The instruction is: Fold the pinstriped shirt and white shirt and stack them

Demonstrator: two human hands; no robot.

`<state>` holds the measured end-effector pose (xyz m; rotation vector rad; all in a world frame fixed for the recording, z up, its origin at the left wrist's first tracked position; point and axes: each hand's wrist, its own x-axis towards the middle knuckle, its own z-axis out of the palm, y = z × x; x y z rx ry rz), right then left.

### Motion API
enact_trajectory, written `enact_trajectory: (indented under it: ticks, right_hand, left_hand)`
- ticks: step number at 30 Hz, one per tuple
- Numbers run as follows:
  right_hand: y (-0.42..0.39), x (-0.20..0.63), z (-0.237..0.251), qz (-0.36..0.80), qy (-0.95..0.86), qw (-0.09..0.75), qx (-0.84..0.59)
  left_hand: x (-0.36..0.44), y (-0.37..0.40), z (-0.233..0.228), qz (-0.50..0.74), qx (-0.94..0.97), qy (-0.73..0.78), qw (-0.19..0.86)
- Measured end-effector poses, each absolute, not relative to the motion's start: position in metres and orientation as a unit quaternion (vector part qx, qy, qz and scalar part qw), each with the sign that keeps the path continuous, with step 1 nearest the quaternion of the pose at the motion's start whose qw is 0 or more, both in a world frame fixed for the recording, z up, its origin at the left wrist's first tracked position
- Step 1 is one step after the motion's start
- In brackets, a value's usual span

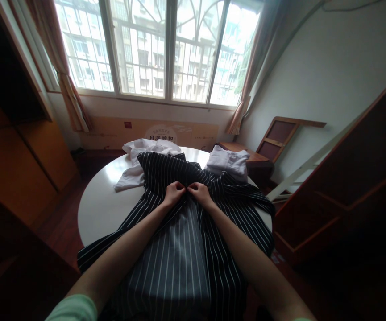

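A black garment with white stripes (236, 223), which looks like a shirt, lies spread across the round white table (95, 214), its lower part hanging over the near edge. The front is parted lower down, showing the greyer inner side. My left hand (175, 192) and my right hand (199, 193) meet near the middle of its upper part. Both have their fingers closed in a pinch on the fabric edges, close together. Whatever small detail sits between the fingertips is hidden.
A crumpled white garment (135, 165) lies on the table's far left. A folded white garment (228, 161) sits at the far right. Beyond stand a wooden chair (275, 138), a flat cardboard box (112, 133) under the window, and a dark wooden panel (340, 200) at right.
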<state>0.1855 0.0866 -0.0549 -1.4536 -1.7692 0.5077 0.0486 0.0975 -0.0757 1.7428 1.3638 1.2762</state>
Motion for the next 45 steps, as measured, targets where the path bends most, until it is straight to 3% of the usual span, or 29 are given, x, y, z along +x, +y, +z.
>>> enact_trajectory:
  ticks: [12, 32, 45]
  right_hand:
    - [0.09, 0.185, -0.053, 0.231, -0.685, 0.347, -0.597]
    - [0.097, 0.187, -0.061, 0.302, -0.636, 0.403, -0.585]
    - [0.099, 0.189, -0.057, 0.303, -0.68, 0.341, -0.574]
  left_hand:
    - [0.052, 0.096, -0.075, 0.464, 0.675, 0.504, 0.274]
    - [0.056, 0.095, -0.069, 0.405, 0.71, 0.532, 0.22]
    - [0.055, 0.091, -0.07, 0.399, 0.696, 0.566, 0.187]
